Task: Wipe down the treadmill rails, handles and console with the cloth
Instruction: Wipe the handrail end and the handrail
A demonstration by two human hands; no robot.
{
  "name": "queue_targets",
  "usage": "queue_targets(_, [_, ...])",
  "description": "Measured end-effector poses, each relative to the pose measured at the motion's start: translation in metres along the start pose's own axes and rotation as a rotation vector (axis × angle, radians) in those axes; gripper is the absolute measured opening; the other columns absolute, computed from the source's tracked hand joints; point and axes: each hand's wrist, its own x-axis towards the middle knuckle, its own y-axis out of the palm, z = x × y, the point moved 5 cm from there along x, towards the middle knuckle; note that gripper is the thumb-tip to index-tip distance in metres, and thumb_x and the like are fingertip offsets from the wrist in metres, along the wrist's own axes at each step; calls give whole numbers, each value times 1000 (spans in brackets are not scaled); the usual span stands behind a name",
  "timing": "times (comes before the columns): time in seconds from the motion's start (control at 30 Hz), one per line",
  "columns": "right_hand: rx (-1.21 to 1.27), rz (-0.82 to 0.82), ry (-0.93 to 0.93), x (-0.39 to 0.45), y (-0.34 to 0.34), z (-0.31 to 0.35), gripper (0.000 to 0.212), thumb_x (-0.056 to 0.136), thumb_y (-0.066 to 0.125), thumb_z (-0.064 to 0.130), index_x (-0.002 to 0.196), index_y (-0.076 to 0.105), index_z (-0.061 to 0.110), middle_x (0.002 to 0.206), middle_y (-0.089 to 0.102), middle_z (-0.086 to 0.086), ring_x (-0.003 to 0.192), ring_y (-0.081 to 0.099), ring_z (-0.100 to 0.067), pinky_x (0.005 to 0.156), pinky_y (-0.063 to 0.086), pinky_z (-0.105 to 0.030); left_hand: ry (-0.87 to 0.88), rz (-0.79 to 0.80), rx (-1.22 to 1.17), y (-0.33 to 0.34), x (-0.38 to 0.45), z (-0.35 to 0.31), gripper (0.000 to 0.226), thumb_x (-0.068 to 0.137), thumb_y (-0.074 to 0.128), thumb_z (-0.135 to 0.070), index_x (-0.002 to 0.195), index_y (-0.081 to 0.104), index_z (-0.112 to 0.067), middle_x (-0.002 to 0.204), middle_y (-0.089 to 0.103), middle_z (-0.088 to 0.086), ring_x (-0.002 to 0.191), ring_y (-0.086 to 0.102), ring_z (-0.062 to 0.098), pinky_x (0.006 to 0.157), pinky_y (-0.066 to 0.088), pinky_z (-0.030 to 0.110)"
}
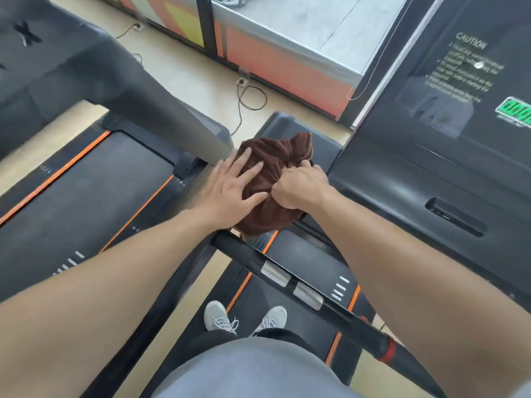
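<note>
Standing on the belt of a black treadmill (310, 262) with orange stripes, a person is reaching both bare arms forward over its handle (258, 262), a black bar with two metal plates running from centre toward the near right. The console (448, 116) is rising on the right, a green display lit at its edge. A brown cloth (273, 156) is sitting bunched at the far end of the handle, between the two hands. The left hand (230, 191) is lying flat on it with fingers spread straight, while the right hand (301, 188) is gripping a fold with curled fingers.
</note>
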Motion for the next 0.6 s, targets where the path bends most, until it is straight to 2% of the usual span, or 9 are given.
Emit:
queue_targets(0.07, [-72, -28, -48, -3, -6, 0, 42, 99, 36, 39, 121, 67, 20, 132, 65, -3, 129, 47, -28, 105, 33, -42, -26, 36, 31, 9, 1, 1, 70, 98, 39, -67, 160, 25, -36, 171, 0, -5, 157, -2, 18, 128, 4, 43])
queue_targets(0.13, [-179, -32, -75, -9, -12, -1, 42, 100, 34, 39, 116, 70, 23, 128, 67, -3, 126, 51, -26, 103, 32, -41, -5, 31, 118, 8, 3, -3, 73, 97, 27, -71, 160, 20, -36, 172, -2, -3, 158, -3, 22, 128, 3, 45])
queue_targets(0.23, [-370, -1, -48, -10, -17, 3, 45, 103, 31, 40, 126, 67, 27, 136, 63, -1, 133, 46, -25, 105, 27, -40, 57, 71, 246, 9, 14, -18, 76, 94, 13, -70, 162, 15, -36, 172, -2, 0, 157, -8, 27, 127, -2, 47])
queue_targets(0.3, [-405, 61, 3, -7, -12, 7, 45, 104, 32, 38, 136, 61, 28, 144, 57, 0, 139, 37, -26, 106, 25, -40, 78, 111, 249, 12, 22, -25, 70, 99, 15, -64, 163, 9, -35, 171, -5, -1, 156, -15, 27, 126, -6, 48])
queue_targets(0.37, [-366, 90, 19, -4, -4, 7, 42, 104, 35, 34, 136, 60, 26, 142, 57, -1, 137, 34, -30, 102, 26, -41, 102, 154, 238, 12, 29, -27, 66, 103, 19, -60, 162, 5, -35, 171, -9, -2, 155, -21, 25, 125, -10, 48])
queue_targets(0.5, [-278, 10, -97, -4, -10, -1, 19, 100, 41, 24, 101, 60, 23, 116, 66, -5, 127, 41, -32, 95, 30, -43, 161, 197, 141, 7, 40, -20, 67, 102, 30, -58, 162, 14, -32, 171, -4, -4, 155, -20, 21, 126, -11, 46])
queue_targets(0.6, [-151, -4, -148, -6, -22, -14, 12, 93, 46, 20, 84, 52, 24, 89, 54, 5, 122, 50, -28, 89, 30, -40, 190, 87, 83, 7, 37, -20, 68, 99, 40, -56, 159, 27, -29, 170, 14, -4, 158, -6, 20, 127, -4, 45])
